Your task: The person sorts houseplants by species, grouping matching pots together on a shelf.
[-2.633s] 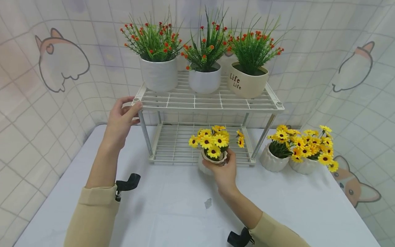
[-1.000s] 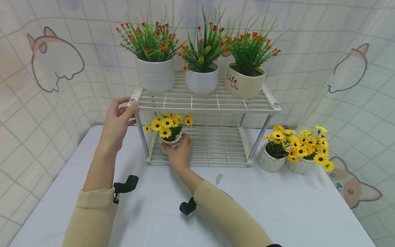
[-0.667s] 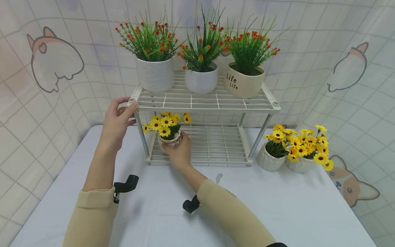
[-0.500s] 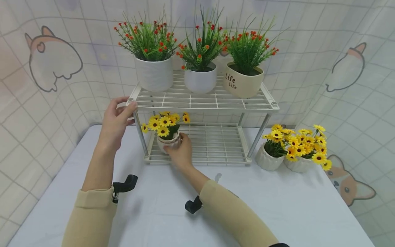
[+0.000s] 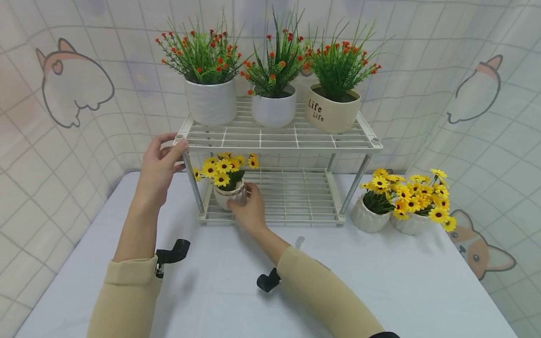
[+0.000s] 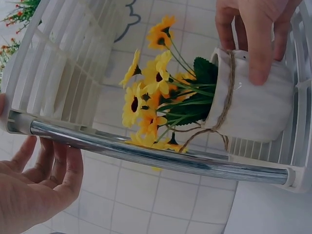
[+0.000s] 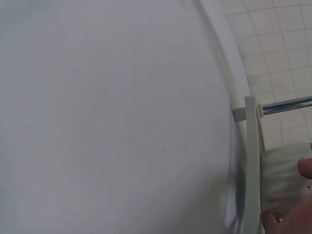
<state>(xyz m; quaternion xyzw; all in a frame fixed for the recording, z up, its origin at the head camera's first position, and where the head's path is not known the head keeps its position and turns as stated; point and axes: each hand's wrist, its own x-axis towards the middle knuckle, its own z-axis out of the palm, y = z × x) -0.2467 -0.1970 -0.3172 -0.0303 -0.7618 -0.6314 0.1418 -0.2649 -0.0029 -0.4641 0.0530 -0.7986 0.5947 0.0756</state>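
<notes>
My left hand grips the front left corner of the white two-tier wire rack, thumb on top and fingers below. In the left wrist view those fingers curl beside the chrome post. At the left end of the lower shelf, my right hand holds a small white flowerpot of yellow daisies. The pot stands upright with a twine bow round its neck. My right thumb lies on the pot's near side; the other fingers go behind it. In the right wrist view the pot shows only partly.
On the upper shelf stand a white ribbed pot, a smaller white pot and a cream "Life" pot, all with red-flowered greenery. Two more daisy pots, one left and one right, stand right of the rack on the white tablecloth.
My right hand has carried the daisy pot from the rack's front middle to the lower shelf's left end, and the pot has tipped from a slant to upright. My left hand keeps its grip.
</notes>
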